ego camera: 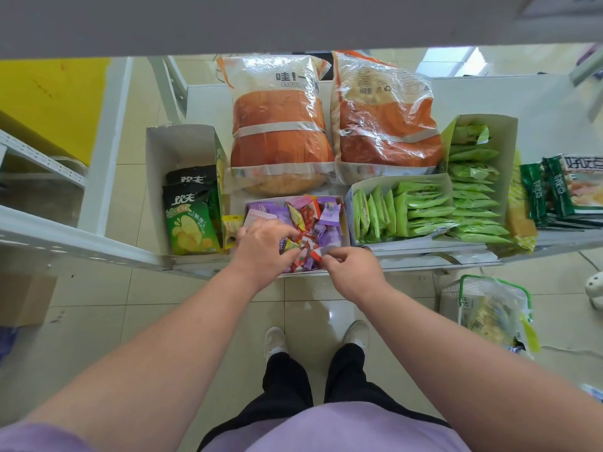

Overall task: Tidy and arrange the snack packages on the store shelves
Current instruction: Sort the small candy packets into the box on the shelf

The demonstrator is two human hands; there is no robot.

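Observation:
A small open box [343, 220] of mixed purple, red and yellow candy packets [326, 216] sits at the front edge of the white shelf [208, 106]. My left hand [264, 243] reaches into the box with fingers curled among the packets. My right hand [352, 269] is at the box's front right corner, pinching a small red-and-white packet [315, 254]. Left of it, a grey carton [169, 148] holds green and black chip bags [189, 230]. Behind lie two big orange bags [280, 125]. To the right, cartons hold green sachets [424, 207].
Dark green packets [561, 187] are stacked at the far right of the shelf. A white basket with a plastic bag [489, 308] stands on the tiled floor at right. A brown cardboard box [23, 298] sits at left. An upper shelf board [261, 21] overhangs the top.

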